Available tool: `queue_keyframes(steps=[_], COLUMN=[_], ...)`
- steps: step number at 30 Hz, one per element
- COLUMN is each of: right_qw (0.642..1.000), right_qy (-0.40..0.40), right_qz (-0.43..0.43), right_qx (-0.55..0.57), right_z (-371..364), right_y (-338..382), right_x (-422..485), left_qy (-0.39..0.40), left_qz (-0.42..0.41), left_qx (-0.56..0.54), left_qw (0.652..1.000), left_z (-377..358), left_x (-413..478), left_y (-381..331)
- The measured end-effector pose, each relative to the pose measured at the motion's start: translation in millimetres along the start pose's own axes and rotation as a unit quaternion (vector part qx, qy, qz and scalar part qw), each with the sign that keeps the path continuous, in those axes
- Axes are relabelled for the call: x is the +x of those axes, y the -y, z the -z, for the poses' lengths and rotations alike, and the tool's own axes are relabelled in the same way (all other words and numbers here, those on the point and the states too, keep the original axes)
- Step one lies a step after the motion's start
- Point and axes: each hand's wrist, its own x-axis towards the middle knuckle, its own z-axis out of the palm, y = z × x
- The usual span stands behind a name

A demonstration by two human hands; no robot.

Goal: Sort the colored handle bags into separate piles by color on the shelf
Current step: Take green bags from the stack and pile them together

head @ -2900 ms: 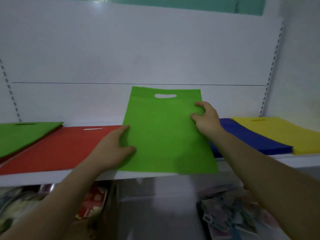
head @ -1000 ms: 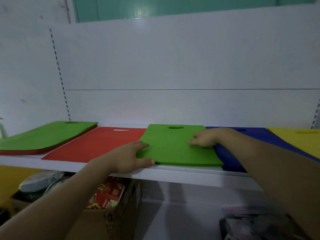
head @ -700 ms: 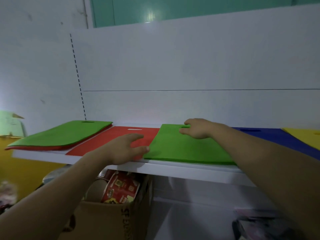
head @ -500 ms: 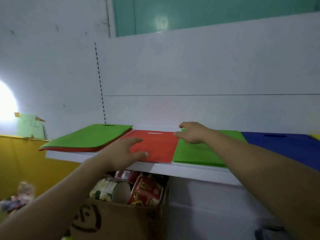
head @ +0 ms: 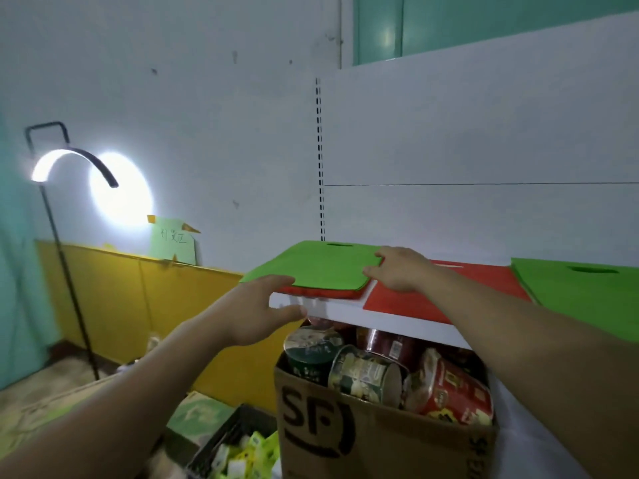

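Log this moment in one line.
left hand open at shelf | right hand on corner of leftmost green bag | bag flat on red bags

left hand (head: 256,311): arm extended forward, fingers straight, thumb spread below | right hand (head: 403,273): arm stretched forward, palm down, fingers loosely extended

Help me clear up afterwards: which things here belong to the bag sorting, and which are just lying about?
In the job: top green bag on the left pile; red bags under it; middle red bag; right green bag; shelf; left hand; right hand.
Lying about: box; tubs in it; lamp; sign; crate.
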Motion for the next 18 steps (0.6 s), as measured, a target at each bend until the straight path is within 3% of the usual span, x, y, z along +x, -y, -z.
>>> queue_keyframes(steps=[8,18], right_qw=[0.999,0.993], right_qy=[0.037,0.066], right_qz=[-0.017,-0.072], right_qx=[-0.036,-0.068], right_z=[-21.5,-38.7], right_y=[34.4,9.8], right_x=[64.1,156.0], left_qy=[-0.005,0.019], left_qz=[0.006,0.025], left_qx=[-0.019,-0.041], left_qw=[1.0,0.999], left_z=[0.1,-11.0], left_x=[35.0,141.6], left_y=[56.2,104.5])
